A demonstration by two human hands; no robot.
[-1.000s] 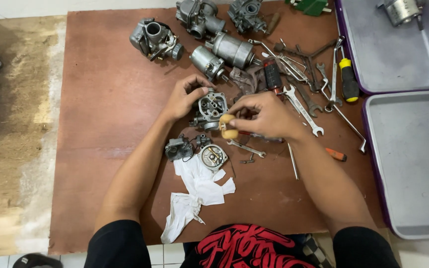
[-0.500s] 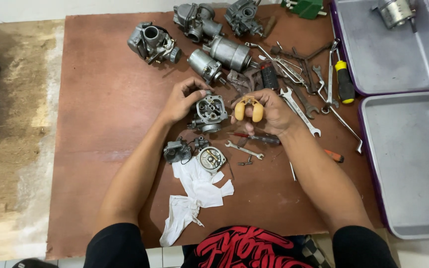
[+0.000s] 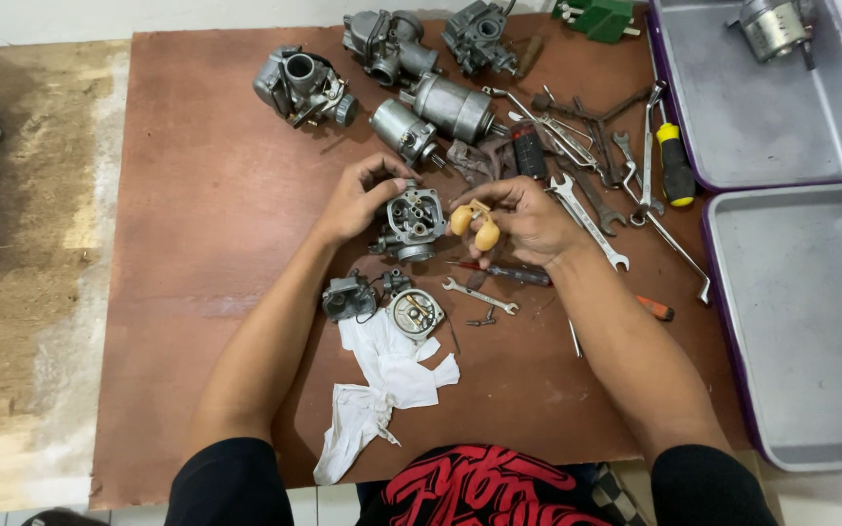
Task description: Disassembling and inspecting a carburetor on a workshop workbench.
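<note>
Two hands at work, head view only. My left hand steadies the open carburettor body on the brown board, fingers wrapped round its left side. My right hand, just right of the carburettor body, pinches the tan twin float between fingertips, clear of the body. Judged step: float out or going in; next move calls for lining its hinge with the body's posts. Below the body lie a white rag and a round cover. No packages or labels legible; a green block sits far above right.
</note>
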